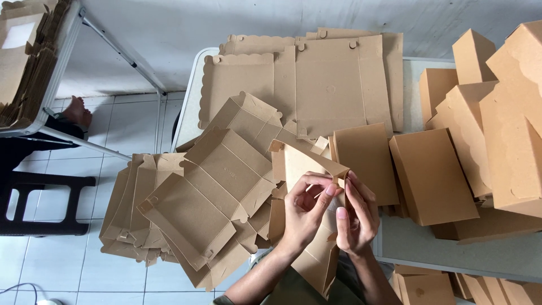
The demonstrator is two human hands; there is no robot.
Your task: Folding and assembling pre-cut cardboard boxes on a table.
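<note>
Hands grip one kraft box blank (pixel 307 169): left hand (pixel 305 212) pinches its flap, right hand (pixel 357 214) clasps the edge. Flat blanks (pixel 316 79) lie on the table (pixel 440 243).

White table (pixel 508 251), flat carton blanks (pixel 316 79), folded boxes (pixel 435 175)

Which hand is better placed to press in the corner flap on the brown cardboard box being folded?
Probably the right hand: its fingers lie against the folded corner of the brown cardboard box. The left hand grips the panel from the other side, steadying it.
</note>
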